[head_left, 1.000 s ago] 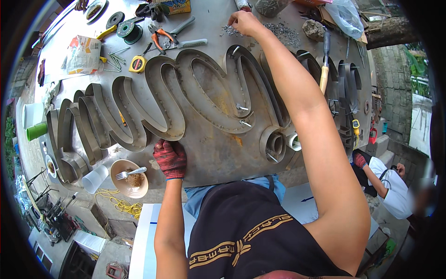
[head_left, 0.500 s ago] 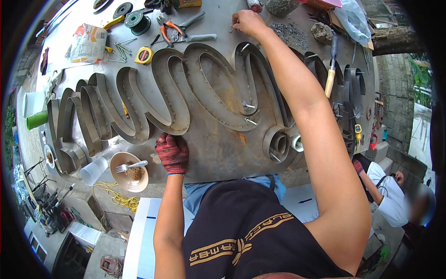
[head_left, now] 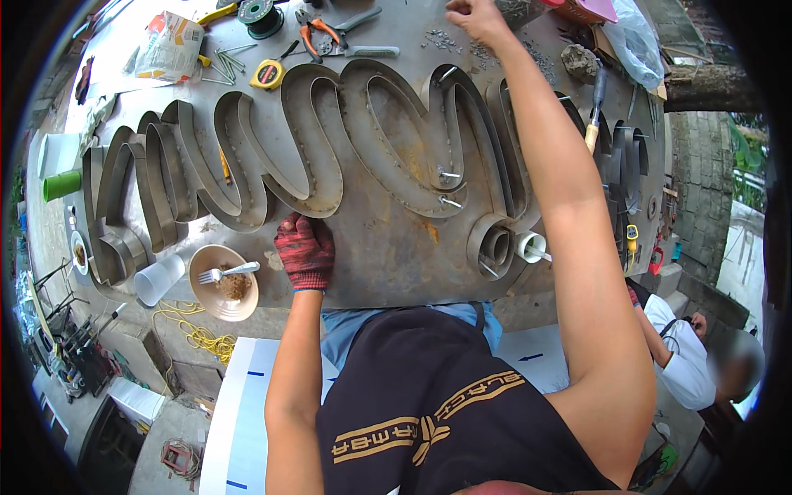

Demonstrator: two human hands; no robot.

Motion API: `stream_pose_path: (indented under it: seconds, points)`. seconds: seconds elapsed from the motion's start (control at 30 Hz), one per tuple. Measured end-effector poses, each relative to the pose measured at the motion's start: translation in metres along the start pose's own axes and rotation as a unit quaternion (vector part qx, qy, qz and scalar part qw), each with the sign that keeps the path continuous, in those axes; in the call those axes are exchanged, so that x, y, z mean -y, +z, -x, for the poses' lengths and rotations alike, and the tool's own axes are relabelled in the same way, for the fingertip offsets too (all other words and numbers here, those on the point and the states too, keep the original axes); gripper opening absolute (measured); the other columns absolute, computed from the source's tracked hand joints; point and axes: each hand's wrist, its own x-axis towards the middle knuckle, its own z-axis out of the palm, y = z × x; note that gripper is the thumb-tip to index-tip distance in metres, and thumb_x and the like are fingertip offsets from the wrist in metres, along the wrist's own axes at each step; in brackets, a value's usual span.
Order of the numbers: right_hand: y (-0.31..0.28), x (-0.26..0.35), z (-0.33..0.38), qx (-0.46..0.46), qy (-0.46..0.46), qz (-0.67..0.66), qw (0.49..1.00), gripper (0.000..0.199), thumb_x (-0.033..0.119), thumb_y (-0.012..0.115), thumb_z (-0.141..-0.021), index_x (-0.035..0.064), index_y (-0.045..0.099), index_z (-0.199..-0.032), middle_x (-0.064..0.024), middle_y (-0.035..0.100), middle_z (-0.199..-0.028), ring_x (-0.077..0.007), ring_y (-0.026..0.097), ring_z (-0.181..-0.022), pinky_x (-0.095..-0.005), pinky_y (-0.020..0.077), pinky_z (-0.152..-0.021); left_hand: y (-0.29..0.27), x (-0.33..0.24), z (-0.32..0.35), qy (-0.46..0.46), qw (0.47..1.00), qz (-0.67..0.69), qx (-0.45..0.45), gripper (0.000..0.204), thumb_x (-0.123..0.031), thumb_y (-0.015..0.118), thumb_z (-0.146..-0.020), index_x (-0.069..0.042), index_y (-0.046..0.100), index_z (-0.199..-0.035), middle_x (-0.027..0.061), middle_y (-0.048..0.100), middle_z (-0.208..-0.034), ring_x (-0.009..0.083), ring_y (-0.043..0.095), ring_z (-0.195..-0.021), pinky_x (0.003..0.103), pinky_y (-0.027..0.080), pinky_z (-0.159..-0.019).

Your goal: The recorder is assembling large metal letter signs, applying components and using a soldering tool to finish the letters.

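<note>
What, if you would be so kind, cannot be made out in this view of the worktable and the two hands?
- Right hand, head view: closed at the top edge; whatever it grips is hidden by the fingers.
- Left hand: the red glove covers the fingers; its palm side faces the table, unseen.
- Bowl with fork: contents too small to identify.

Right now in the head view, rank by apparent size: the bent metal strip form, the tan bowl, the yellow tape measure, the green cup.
1. Bent metal strip form, by far the largest.
2. Tan bowl.
3. and 4. Green cup and yellow tape measure look alike; fisheye rim distortion makes ranking unsure.
</note>
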Motion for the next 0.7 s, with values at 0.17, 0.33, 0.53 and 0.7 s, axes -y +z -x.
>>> stream_pose_path:
  seconds: [0.17, 0.33, 0.53, 0.7]
  points:
    - [-0.059, 0.053, 0.047, 0.016, 0.000, -0.090, 0.996, 0.023, 0.010, 0.075, -0.087, -0.0026, 0.074, -0.106, -0.0055, 0.074, -0.093, -0.0154, 0.067, -0.087, -0.0313, 0.0547, -0.082, -0.003, -0.002, -0.001, -0.006, 1.000, -0.001, 0.003, 0.026, -0.013, 0.068, -0.083, -0.005, 0.059, -0.105, 0.0191, 0.066, -0.108, 0.0410, 0.061, -0.097, 0.053, 0.049, -0.084]
    - [-0.085, 0.122, 0.128, 0.094, 0.009, -0.073, 0.993, 0.020, 0.011, 0.072, -0.092, -0.0027, 0.073, -0.107, -0.0033, 0.070, -0.086, -0.0092, 0.062, -0.079, -0.0274, 0.0511, -0.070, -0.004, 0.002, 0.002, -0.013, 1.000, 0.002, 0.005, 0.024, -0.014, 0.069, -0.085, -0.006, 0.060, -0.107, 0.0188, 0.066, -0.108, 0.0415, 0.062, -0.099, 0.052, 0.049, -0.085]
    - [-0.076, 0.133, 0.218, 0.134, -0.051, -0.022, 0.989, 0.017, 0.010, 0.073, -0.089, 0.0009, 0.073, -0.104, -0.0080, 0.072, -0.090, -0.0154, 0.066, -0.080, -0.0307, 0.0541, -0.078, -0.002, -0.002, 0.002, -0.006, 1.000, -0.008, -0.010, 0.024, -0.016, 0.069, -0.086, -0.006, 0.061, -0.106, 0.0183, 0.065, -0.109, 0.0409, 0.061, -0.099, 0.052, 0.049, -0.086]
    - [-0.063, 0.144, 0.255, 0.194, -0.090, 0.054, 0.975, 0.017, 0.008, 0.071, -0.087, -0.0012, 0.071, -0.101, -0.0140, 0.072, -0.093, -0.0278, 0.070, -0.088, -0.0373, 0.0557, -0.082, -0.002, -0.002, 0.003, -0.016, 1.000, -0.009, -0.011, 0.020, -0.018, 0.068, -0.088, -0.006, 0.062, -0.104, 0.0179, 0.064, -0.109, 0.0400, 0.061, -0.101, 0.051, 0.049, -0.088]
